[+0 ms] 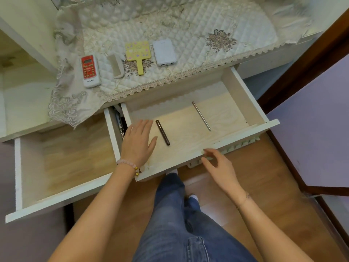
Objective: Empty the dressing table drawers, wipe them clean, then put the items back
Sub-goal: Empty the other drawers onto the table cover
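Two white drawers of the dressing table stand pulled out. The right drawer (251, 103) holds a dark brown pen (162, 132) and a silver rod (201, 116) on its pale lining. My left hand (138, 142) hovers flat and open inside it, just left of the pen. My right hand (219, 167) is open at the drawer's front edge, fingertips near the rim. The left drawer (18, 174) shows a bare wooden bottom. On the quilted table cover (188, 44) lie a red-and-white remote (89, 71), a pale comb (115, 66), a yellow hand mirror (138, 53) and a white power bank (164, 52).
Pens (119, 121) sit in the narrow gap between the two drawers. A lilac-topped piece with a dark wood frame (313, 133) stands close on the right. My legs in blue jeans (175, 214) stand on the wooden floor below the drawers.
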A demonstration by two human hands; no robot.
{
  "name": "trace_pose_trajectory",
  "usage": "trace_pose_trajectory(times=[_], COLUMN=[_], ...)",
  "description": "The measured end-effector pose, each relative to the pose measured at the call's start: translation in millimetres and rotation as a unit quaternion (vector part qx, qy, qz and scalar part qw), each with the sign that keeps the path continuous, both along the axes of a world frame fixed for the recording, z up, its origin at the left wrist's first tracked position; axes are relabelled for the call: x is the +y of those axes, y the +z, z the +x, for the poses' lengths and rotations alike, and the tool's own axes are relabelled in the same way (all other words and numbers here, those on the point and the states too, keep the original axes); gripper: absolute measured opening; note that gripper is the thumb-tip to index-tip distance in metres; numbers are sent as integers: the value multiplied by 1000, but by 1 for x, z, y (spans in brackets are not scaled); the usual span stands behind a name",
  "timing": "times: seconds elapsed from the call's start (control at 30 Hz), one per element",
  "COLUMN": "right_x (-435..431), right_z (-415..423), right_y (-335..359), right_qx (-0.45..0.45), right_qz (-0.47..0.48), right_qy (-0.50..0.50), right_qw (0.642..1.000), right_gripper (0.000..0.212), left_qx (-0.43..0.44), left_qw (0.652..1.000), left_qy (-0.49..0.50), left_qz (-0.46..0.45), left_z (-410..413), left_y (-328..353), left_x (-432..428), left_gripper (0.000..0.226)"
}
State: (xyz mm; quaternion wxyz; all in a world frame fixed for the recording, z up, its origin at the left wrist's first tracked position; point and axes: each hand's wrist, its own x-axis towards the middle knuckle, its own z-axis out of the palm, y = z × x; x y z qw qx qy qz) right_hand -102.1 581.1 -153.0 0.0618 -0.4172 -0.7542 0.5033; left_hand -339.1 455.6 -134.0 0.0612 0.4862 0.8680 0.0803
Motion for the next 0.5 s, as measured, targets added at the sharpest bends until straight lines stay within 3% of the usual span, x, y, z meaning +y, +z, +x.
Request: trace_pose_trajectory(times=[0.07,0.17,0.5], right_x=[11,31,72], right_z=[1,-1,-27], right_y=[11,19,25], right_qx=[-9,-30,-68], right_qz=[113,200,265], right_qy=[45,97,141], right_qw=[993,974,951], right_gripper=[47,59,64], left_qx=[10,11,-17], left_qw=[1000,999,998], left_qy=[12,31,66], left_qz=[1,0,5], left_z=[12,26,34], left_y=[1,3,-2], left_x=[-9,-19,-20], left_gripper=[54,58,62])
